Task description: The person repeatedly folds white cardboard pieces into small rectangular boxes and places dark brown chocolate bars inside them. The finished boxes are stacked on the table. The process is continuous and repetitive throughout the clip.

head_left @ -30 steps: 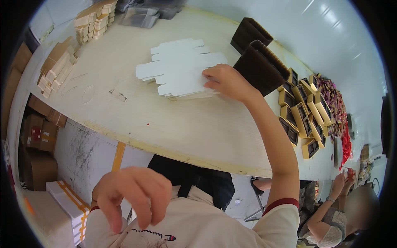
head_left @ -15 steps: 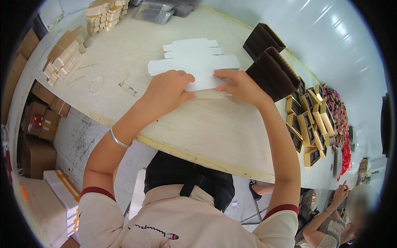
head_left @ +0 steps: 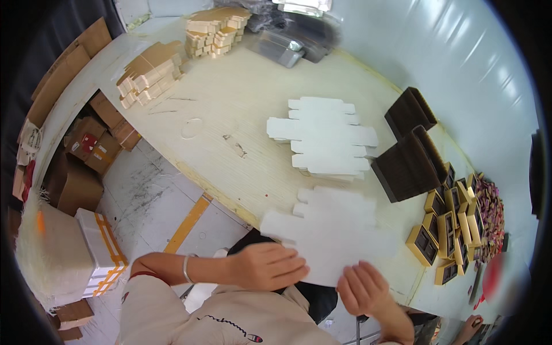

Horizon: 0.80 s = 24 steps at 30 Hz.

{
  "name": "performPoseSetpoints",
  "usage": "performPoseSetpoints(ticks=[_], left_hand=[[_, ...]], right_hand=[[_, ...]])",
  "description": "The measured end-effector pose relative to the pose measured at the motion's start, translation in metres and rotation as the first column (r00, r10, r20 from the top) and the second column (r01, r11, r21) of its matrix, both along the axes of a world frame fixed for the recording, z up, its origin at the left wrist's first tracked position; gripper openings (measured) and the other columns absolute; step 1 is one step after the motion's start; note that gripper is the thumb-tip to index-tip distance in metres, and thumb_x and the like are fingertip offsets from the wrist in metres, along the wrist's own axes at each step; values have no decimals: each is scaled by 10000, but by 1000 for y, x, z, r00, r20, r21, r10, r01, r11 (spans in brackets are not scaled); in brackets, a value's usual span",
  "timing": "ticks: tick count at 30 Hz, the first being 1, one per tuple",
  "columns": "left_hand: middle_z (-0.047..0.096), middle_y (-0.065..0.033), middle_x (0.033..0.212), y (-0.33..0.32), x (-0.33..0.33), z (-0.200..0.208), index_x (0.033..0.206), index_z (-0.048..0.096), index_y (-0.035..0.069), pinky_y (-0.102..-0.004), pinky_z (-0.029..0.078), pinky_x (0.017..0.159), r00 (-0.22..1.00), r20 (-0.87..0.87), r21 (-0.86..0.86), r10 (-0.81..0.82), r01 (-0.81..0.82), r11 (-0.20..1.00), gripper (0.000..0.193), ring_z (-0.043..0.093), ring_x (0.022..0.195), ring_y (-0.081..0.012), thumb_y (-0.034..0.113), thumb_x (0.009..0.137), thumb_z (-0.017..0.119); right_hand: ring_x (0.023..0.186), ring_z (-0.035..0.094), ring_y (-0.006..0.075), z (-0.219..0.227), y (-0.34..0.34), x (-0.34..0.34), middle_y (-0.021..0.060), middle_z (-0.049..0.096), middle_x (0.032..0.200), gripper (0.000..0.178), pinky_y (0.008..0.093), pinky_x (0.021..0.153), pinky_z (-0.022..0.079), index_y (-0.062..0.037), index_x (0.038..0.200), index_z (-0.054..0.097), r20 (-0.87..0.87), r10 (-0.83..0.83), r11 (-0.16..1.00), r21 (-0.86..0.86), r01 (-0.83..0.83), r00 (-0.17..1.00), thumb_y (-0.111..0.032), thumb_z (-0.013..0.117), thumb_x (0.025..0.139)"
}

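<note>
A flat white die-cut carton blank, slightly blurred, lies tilted over the table's near edge, close to my body. My left hand is closed at its near left corner, fingers pressed together and thumb hidden. At the near right corner, my right hand pinches the same blank with curled fingers. Just beyond it on the table sits a stack of similar white blanks, with flaps sticking out on both sides. Neither hand touches that stack.
Dark brown stacks of nested pieces stand right of the blanks. Gold boxes with dark inserts and a purple-red heap are further right. Cream carton stacks and clear plastic trays stand far left. Another person's hand shows lower right.
Both hands have drawn one white blank off the stack toward my body. The view has shifted, so the table's things appear lower and further right.
</note>
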<state>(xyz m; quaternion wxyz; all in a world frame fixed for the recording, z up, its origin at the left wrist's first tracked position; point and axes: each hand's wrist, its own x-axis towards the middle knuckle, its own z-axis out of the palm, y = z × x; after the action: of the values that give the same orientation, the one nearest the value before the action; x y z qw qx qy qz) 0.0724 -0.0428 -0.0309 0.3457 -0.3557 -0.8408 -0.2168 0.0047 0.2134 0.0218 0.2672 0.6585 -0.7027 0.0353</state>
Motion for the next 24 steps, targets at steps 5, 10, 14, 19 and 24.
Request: performPoseSetpoints(ticks=[5, 10, 14, 19, 24], left_hand=[[648, -26, 916, 35, 1, -39, 1046, 657, 85, -251, 504, 630, 935, 350, 53, -48, 31, 998, 286, 616, 785, -176, 112, 761, 650], [549, -60, 1140, 54, -21, -25, 973, 621, 86, -334, 429, 849, 980, 153, -59, 126, -119, 991, 179, 535, 982, -216, 164, 817, 582], [558, -39, 993, 48, -20, -31, 927, 618, 79, -324, 433, 825, 989, 147, -131, -11, 30, 991, 178, 540, 908, -201, 183, 785, 594], [579, -39, 917, 40, -29, -23, 953, 622, 66, -348, 441, 833, 889, 439, -77, -130, 182, 980, 197, 570, 903, -222, 109, 760, 627], [559, -49, 816, 49, -60, -10, 814, 628, 73, -370, 389, 753, 813, 581, -110, -43, 130, 985, 64, 518, 828, -250, 39, 764, 608]], right_hand=[[707, 593, 281, -66, 38, 42, 103, 629, 845, 87, 392, 698, 512, -29, 878, 585, 527, -315, 912, -61, 405, 789, -75, 632, 821], [957, 543, 353, -76, 19, 43, 171, 541, 1150, 163, 395, 790, 455, -47, 973, 623, 441, -614, 721, -23, 692, 654, -86, 660, 819], [902, 563, 321, -68, 20, 47, 132, 568, 1046, 231, 407, 777, 459, -28, 1014, 635, 400, -435, 849, -116, 515, 807, -124, 683, 810], [779, 567, 277, -64, 16, 44, 94, 559, 851, 215, 382, 680, 461, -2, 981, 636, 540, -394, 851, -92, 517, 744, -14, 646, 767], [759, 561, 341, -51, 14, 11, 133, 544, 787, 77, 433, 654, 459, -20, 858, 592, 791, -439, 790, 114, 603, 426, 3, 599, 784]])
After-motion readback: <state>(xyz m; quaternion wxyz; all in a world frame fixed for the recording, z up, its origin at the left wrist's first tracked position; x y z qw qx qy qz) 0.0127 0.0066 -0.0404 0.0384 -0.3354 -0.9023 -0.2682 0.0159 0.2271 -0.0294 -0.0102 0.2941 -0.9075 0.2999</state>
